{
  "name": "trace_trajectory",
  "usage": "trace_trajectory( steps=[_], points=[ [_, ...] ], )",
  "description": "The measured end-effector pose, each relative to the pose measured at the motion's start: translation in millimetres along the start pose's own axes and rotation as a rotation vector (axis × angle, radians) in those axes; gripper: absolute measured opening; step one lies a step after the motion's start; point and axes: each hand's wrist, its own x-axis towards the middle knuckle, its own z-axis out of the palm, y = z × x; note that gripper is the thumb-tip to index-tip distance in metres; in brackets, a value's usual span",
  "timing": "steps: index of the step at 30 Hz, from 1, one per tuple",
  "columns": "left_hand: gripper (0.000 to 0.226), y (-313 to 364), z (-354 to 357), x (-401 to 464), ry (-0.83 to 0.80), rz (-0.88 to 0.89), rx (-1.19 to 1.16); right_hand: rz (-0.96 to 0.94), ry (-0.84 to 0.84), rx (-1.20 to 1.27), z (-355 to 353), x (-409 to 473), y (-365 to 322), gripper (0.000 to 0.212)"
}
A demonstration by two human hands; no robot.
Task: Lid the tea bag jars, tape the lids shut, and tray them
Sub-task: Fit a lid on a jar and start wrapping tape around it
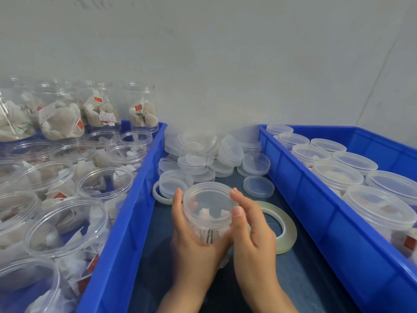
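Step in hand: the person is lidding 1 jar of tea bags; the lid is sitting on its mouth, likely being seated or twisted tight.
Jar position: it is being held upright over the dark mat, between the 2 blue trays.
Left hand: fingers are curling round the jar's body from below, thumb lying up its left side.
Right hand: fingers are only slightly bent, thumb and fingertips pressing the lid's right rim.
Next move: judging by the task, reaching the tape roll just beside the right hand and sealing the lid.
Destination: right tray, already holding lidded jars.
Supply: left tray is holding open jars; loose lids are lying behind.
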Motion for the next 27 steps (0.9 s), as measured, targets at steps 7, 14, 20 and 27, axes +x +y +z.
trace_trajectory(
  steps=[7,14,20,27],
  points=[
    [0.114,-6.0,0.7,2.4,0.000,0.017,0.001,0.006,0.080,0.074,-3.4,1.7,3.2,0.044],
    [0.110,-6.7,0.8,1.1,-0.001,0.032,0.010,-0.058,0.163,-0.025,-4.9,2.6,3.8,0.034],
    [0.106,-3.7,0.2,0.6,0.001,0.049,-0.008,-0.008,0.126,-0.003,-5.9,5.1,2.8,0.043],
    [0.104,-4.1,-0.8,-0.6,-0.015,0.082,0.000,-0.064,0.393,0.094,-14.4,7.6,1.3,0.031]
  ],
)
